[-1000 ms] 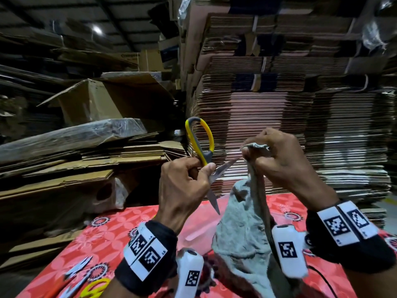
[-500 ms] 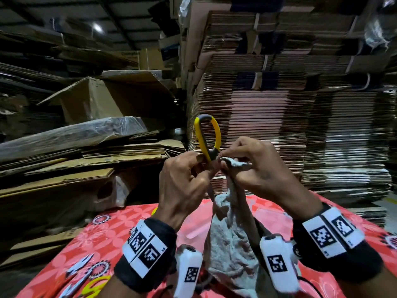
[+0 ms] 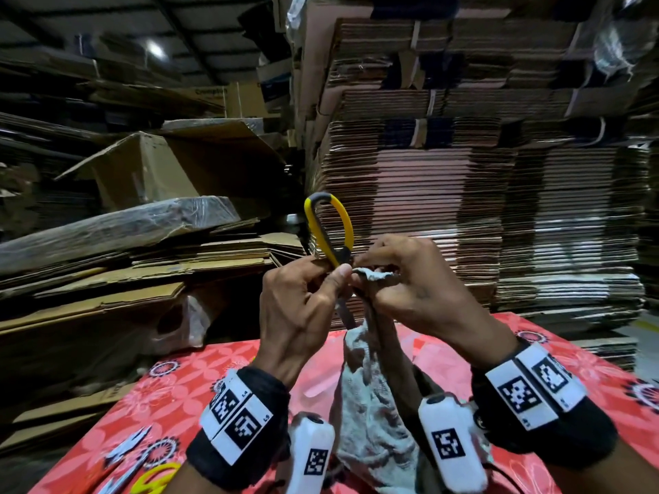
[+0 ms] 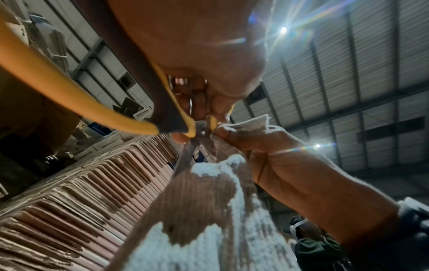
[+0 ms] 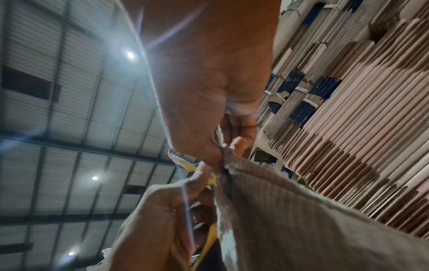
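left hand is gripping the yellow-handled scissors, fingers curled round the lower handle, free loop sticking up at centre frame. right hand is pinching the top edge of the grey cloth, thumb and fingers closed on it, just right of the scissors pivot. the two hands are meeting there. cloth is hanging straight down from that pinch toward the red flowered tabletop, long axis vertical. blade is pointing down, running parallel along the frame-left side of the cloth, so the cloth is sitting immediately frame-right of the left grip. blades are looking closed or nearly so. cannot tell if fabric is sitting between them. left hand is nearer the cut line. my guess is the next snip needs the blades opened and turned across the fabric below the pinch. spare scissors are lying lower left, with cardboard stacks behind.
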Available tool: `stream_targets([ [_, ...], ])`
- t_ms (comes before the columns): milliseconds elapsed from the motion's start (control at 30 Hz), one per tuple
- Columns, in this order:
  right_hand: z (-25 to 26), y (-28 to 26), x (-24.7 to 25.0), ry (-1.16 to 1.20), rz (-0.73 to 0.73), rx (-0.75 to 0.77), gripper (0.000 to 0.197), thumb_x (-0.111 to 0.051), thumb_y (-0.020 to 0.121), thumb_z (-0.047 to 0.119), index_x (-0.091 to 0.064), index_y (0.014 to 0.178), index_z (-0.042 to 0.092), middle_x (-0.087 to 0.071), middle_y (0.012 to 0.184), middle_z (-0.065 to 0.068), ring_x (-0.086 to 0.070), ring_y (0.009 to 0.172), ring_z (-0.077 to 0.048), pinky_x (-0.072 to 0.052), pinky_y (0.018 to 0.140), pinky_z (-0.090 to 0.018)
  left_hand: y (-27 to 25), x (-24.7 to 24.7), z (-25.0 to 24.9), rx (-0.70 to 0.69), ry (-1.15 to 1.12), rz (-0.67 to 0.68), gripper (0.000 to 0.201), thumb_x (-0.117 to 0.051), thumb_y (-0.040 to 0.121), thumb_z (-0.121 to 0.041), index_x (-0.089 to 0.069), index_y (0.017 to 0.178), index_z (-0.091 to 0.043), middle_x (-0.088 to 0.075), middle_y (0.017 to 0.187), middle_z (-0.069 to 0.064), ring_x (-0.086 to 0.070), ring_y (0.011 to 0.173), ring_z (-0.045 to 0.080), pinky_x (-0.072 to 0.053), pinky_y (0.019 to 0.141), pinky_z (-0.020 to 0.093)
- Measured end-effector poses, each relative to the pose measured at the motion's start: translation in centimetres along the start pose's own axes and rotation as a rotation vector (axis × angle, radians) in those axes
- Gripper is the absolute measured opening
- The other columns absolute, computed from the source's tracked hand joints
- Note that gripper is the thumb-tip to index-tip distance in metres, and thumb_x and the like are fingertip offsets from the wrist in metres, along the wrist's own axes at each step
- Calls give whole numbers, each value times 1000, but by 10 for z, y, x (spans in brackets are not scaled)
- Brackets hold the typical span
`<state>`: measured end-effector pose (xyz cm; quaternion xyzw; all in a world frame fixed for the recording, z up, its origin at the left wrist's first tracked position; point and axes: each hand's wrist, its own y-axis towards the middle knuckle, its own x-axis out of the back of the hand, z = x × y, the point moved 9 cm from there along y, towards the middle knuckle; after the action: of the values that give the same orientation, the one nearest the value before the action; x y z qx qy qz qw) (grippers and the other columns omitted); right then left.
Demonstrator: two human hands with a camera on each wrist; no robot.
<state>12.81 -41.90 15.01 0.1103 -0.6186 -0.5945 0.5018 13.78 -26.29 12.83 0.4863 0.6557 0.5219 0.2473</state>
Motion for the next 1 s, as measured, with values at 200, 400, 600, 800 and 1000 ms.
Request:
stream_targets([
  [200, -15, 3, 5, 66, 189, -135, 12, -84, 86, 14, -85, 96, 19, -67, 79, 12, -67, 77, -1, -53, 66, -21, -4, -11, 2, 17, 53, 26, 41, -65, 92, -41, -61, 59, -17, -50, 54, -7, -48, 53, 14, -38, 50, 38],
  [400, -14, 1, 24, 36, 291, -183, 10, -87, 83, 22, -85, 91, 29, -78, 82, 9, -73, 85, -6, -60, 78, -44, -8, -22, -5, 24, 40, 82, 41, -62, 94, -44, -69, 65, -16, -58, 59, -5, -56, 57, 19, -45, 51, 43],
  [600, -10, 0, 46, -22, 211, -199, 12, -86, 81, 25, -84, 87, 35, -78, 81, 14, -73, 84, -2, -61, 81, -40, -4, -8, 15, 167, -21, 4, 47, -71, 96, -34, -56, 54, -21, -56, 50, -8, -46, 49, 5, -38, 50, 31],
  [800, -1, 3, 23, -18, 67, -138, 14, -86, 82, 22, -84, 94, 29, -76, 84, 12, -71, 79, -3, -62, 76, -38, -3, -8, 5, 159, -49, 7, 54, -73, 97, -24, -50, 49, -31, -51, 46, -18, -45, 46, 2, -32, 49, 20],
  [1000, -1, 2, 8, -88, 4, -104, 17, -82, 85, 14, -84, 101, 19, -67, 86, 4, -68, 83, -15, -60, 71, -33, -4, -4, -1, 126, -16, 6, 51, -72, 98, -22, -53, 52, -31, -56, 50, -21, -51, 47, 0, -31, 48, 15],
])
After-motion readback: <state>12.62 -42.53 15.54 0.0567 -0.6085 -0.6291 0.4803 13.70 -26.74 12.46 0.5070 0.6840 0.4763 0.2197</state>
